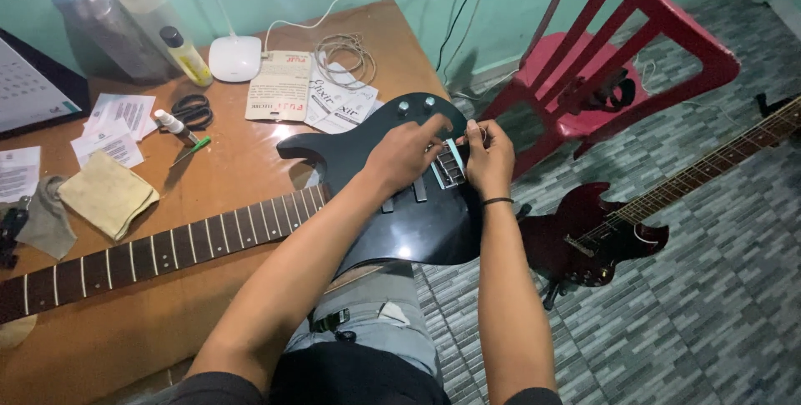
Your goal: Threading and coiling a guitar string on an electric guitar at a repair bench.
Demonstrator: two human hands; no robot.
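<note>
A black electric guitar [417, 226] lies across the wooden table [242, 163], its body overhanging the edge above my lap and its neck [158, 255] running to the left. My left hand [405, 155] rests on the body with fingers reaching to the bridge [450, 163]. My right hand [491, 155], with a dark band on the wrist, pinches something thin at the bridge's right side; it looks like a string end, too small to tell for sure.
A dark red guitar [609, 230] lies on the tiled floor at right, beside a red chair [617, 55]. The table holds scissors [192, 109], a coiled string [342, 50], paper packets [309, 92], a yellow cloth [108, 192], bottles [185, 55] and a white device [235, 56].
</note>
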